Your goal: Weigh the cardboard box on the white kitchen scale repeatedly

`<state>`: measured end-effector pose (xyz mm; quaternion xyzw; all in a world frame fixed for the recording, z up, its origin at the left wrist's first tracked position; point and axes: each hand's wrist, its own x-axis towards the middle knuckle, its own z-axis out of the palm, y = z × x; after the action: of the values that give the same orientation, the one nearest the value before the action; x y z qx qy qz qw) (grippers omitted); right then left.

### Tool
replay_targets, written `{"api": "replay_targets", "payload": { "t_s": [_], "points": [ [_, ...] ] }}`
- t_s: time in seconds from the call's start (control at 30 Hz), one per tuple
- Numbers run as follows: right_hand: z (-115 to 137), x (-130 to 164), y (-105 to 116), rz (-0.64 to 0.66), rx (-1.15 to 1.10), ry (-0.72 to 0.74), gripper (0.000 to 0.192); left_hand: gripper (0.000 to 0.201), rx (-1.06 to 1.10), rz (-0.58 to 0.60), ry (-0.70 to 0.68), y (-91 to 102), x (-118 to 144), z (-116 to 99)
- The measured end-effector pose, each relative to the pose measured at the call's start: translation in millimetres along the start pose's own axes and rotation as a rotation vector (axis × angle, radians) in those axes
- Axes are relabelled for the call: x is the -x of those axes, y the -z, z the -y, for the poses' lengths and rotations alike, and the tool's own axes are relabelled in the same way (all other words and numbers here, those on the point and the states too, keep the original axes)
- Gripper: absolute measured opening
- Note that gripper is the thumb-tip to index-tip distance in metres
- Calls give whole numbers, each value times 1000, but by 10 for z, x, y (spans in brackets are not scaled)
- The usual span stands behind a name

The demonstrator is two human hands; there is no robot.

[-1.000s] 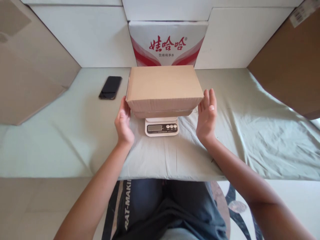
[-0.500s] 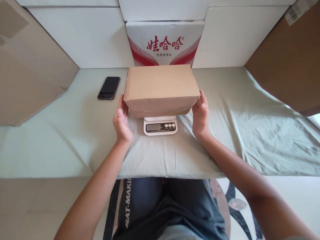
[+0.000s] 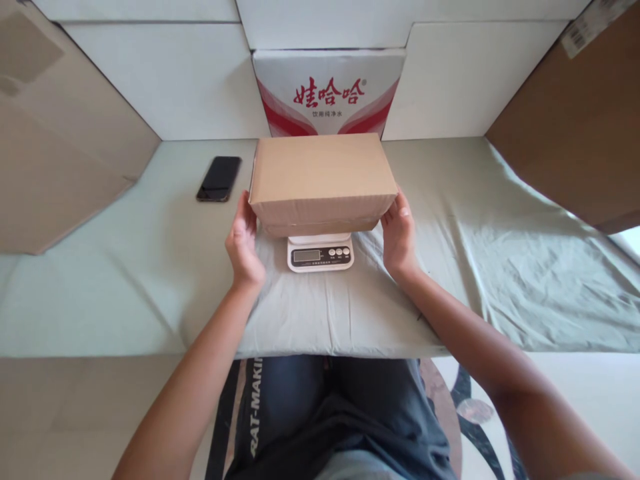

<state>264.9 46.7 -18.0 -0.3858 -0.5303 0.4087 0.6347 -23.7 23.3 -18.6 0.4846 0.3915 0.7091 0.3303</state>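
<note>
packing station | cartons [image 3: 575,120] all round | scale [image 3: 321,252] on cloth-covered table [image 3: 475,267]

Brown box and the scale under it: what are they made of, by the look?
Brown box: looks like matte kraft cardboard, with plain tan faces and a crushed fold line along the front. Scale: probably smooth white plastic, with a dark panel holding a grey display and round buttons.

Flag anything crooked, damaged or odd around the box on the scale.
The cardboard box far overhangs the small scale, with the left hand and right hand at its ends. The green cloth is wrinkled on the right. Nothing looks damaged or spilled.
</note>
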Motion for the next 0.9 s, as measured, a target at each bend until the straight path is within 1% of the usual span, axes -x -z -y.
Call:
{"api": "replay_targets", "payload": {
  "t_s": [0.1,0.27,0.47,0.6,0.73,0.9],
  "points": [
    [-22,-6,16,23,24,12,77,81,-11,13,4,-8,1,-17],
    [4,6,-6,22,9,5,76,84,-24,-6,24,-43,18,-40],
    [81,19,-56,24,-14,-10,77,84,-50,15,10,-17,16,1],
    [134,22,-90,24,-19,-7,78,85,-52,-1,23,2,11,34],
    [192,18,-126,53,-30,23,71,88,-54,-9,42,-11,13,26],
    [197,11,-138,72,-108,46,57,92,-55,-33,70,-66,28,-45]
  ]
}}
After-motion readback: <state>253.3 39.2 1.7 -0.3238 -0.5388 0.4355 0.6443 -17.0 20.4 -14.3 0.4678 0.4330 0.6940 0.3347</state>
